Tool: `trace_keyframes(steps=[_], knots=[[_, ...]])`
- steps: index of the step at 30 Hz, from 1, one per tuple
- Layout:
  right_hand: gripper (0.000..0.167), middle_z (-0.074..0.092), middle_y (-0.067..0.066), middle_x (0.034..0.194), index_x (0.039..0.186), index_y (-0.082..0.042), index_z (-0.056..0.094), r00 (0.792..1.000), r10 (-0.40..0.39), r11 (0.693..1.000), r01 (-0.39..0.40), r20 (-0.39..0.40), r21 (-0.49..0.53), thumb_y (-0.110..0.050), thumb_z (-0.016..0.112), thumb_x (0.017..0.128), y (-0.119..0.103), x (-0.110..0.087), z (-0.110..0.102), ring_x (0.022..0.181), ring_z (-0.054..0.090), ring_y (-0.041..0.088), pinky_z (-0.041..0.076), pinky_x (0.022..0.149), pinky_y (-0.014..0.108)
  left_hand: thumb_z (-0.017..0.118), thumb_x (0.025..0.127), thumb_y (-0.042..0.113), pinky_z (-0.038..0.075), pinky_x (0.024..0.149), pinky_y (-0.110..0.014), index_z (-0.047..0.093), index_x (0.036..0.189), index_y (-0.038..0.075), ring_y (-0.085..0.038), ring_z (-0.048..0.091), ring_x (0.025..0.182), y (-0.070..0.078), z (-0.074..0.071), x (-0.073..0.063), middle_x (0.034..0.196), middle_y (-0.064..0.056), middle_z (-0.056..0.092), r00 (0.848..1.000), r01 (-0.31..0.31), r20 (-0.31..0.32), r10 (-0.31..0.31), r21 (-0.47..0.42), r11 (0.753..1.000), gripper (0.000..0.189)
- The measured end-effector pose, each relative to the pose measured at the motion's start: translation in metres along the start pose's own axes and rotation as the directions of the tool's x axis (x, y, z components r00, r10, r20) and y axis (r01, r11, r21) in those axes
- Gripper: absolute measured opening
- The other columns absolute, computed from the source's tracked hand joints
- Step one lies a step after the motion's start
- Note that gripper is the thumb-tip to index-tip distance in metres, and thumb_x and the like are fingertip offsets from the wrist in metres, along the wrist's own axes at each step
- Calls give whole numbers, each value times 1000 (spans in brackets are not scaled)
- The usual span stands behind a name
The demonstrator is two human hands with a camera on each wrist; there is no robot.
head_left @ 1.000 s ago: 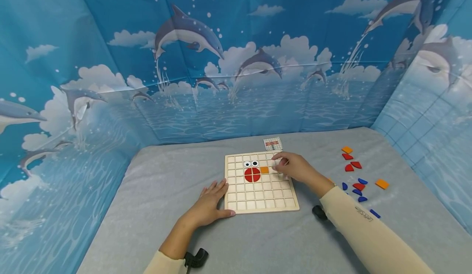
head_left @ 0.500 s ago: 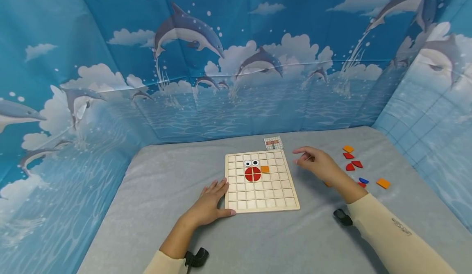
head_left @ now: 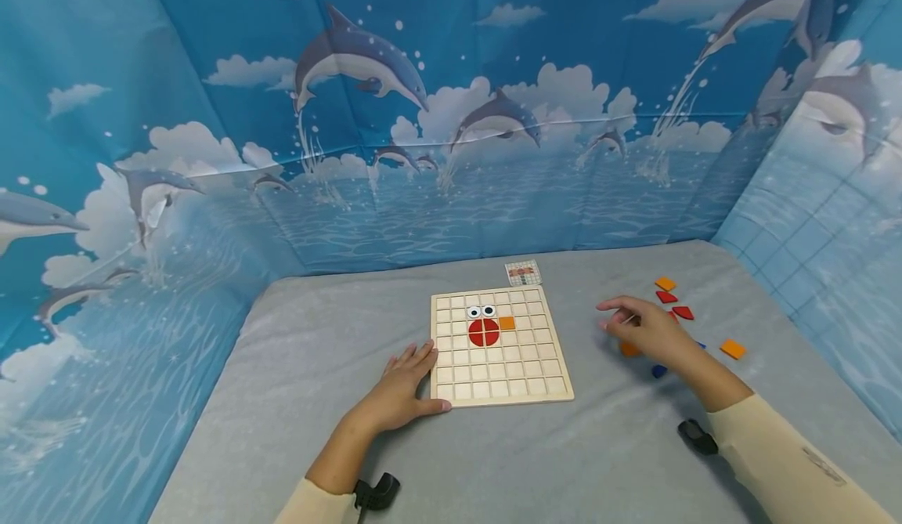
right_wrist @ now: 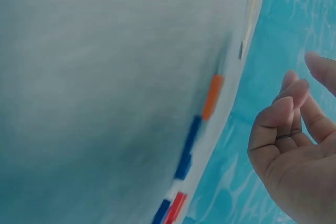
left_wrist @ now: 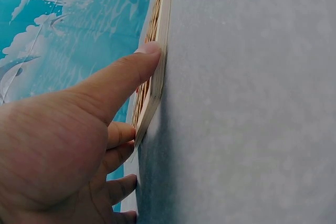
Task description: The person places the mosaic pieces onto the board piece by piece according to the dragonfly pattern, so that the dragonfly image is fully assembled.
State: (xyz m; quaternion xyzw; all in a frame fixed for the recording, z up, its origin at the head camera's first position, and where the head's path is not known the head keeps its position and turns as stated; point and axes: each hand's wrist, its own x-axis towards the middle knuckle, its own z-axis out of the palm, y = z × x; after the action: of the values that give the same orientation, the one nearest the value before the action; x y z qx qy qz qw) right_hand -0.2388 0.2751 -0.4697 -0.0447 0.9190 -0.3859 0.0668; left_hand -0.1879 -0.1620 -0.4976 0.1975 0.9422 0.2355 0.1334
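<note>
Fingers of the left hand lie spread and nearly straight, gripping nothing, against the left edge of the board. On it I see two eyes above a red circle, with an orange square beside. A card lies just beyond. Farther right, I have the right hand loosely curled, thumb and forefinger apart, holding nothing, partly hiding loose pieces on the worktop.
</note>
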Motion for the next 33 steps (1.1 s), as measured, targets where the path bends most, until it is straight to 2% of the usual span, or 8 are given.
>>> trace_keyframes(steps=[5,13,19,23,33], knots=[[45,64,7,100,135,-9,61,1000,10,1000,-9,19,-16,-34,68,97,8,-7,-4,83,59,21,51,64,30,74,87,54,11,124,-63,29,160,9,-36,13,158,-1,1,1,171,-5,18,1000,-1,-6,1,0,1000,97],[44,63,5,95,134,-9,61,995,22,1000,-20,100,-23,-28,70,95,21,-15,-12,81,59,20,49,64,30,74,87,54,12,124,-64,29,160,8,-37,13,158,0,1,2,170,-6,19,1000,4,-5,-4,-3,1000,97],[43,63,4,96,133,-7,62,992,8,998,0,126,-61,-24,70,94,35,-18,-17,83,57,17,48,64,29,75,87,53,12,124,-64,29,160,8,-37,13,158,0,1,2,170,-5,19,1000,4,-7,-4,-2,1000,97],[44,63,4,95,131,-7,63,989,25,998,-15,144,-67,-26,73,93,41,-19,-19,81,55,18,45,62,28,75,87,52,12,124,-65,30,160,7,-37,13,158,1,0,1,170,-6,20,1000,1,-9,-1,-10,1000,97],[46,62,4,94,130,-5,63,984,46,996,-33,175,-78,-28,74,92,47,-19,-20,79,53,19,43,62,28,75,87,52,12,124,-65,29,160,7,-38,12,158,1,1,1,170,-6,20,1000,2,-4,-2,-18,1000,97]])
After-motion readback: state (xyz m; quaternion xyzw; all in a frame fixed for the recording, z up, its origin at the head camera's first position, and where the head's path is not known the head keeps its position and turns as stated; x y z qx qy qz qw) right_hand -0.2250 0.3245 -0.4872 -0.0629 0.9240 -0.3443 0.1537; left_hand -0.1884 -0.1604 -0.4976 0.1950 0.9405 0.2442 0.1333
